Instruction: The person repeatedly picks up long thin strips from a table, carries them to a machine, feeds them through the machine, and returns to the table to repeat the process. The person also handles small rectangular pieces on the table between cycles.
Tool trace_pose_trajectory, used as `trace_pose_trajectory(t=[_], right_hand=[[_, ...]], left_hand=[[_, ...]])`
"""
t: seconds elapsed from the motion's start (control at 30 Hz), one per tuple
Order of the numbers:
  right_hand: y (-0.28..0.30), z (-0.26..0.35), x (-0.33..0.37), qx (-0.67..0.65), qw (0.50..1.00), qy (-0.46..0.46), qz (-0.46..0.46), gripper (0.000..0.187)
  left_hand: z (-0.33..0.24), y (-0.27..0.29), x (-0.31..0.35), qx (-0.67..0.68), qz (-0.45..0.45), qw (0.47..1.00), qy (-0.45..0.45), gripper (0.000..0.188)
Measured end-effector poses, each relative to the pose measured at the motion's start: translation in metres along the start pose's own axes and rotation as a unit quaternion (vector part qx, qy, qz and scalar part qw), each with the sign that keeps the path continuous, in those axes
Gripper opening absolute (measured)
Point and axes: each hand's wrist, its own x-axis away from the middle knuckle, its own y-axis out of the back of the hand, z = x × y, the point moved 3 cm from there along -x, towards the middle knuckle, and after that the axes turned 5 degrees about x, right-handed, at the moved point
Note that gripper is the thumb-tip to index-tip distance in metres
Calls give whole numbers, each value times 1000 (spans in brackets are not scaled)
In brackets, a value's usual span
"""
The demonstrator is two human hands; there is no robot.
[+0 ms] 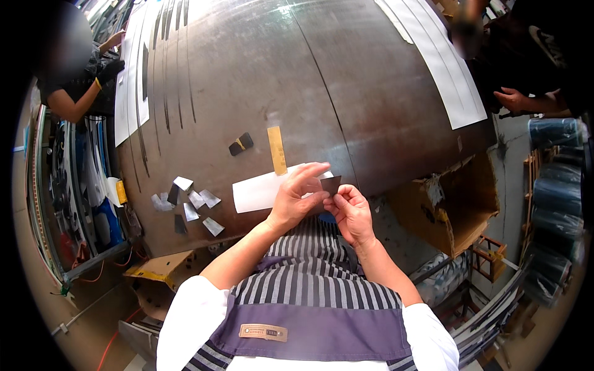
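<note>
In front of my body, my right hand (352, 215) pinches a small dark flat piece (332, 183) between thumb and fingertips. My left hand (292, 196) is beside it, thumb at the piece's lower edge and index finger apart above. Under my left hand lies a white sheet (250, 196) on the dark metal table (235, 80). A yellow-brown strip (276, 150) rests against the sheet's far edge. Further left sits a black block with a yellow band (241, 144). Several small silvery and dark pieces (197, 199) are scattered at the near left.
Long dark strips (179, 68) and a white sheet (132, 80) lie at the far left, where a person in gloves stands. Another white sheet (442, 62) is at the far right, near another person's hand (512, 100). An opened cardboard box (458, 204) stands right of the table.
</note>
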Motion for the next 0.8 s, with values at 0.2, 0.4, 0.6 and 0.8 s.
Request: trace_pose_trajectory(t=[0.2,0.4,0.6,0.8], right_hand=[[1,-1,7,-47,998,-43,15,8],[-3,3,16,118,993,-22,-18,17],[12,3,14,148,986,35,-70,7],[15,9,13,161,985,27,-50,18]], left_hand=[[0,-11,1,-160,-53,983,-65,25],[11,-14,10,-98,-64,983,140,12],[24,-20,16,55,-78,968,233,13],[40,-23,23,113,-129,958,230,15]])
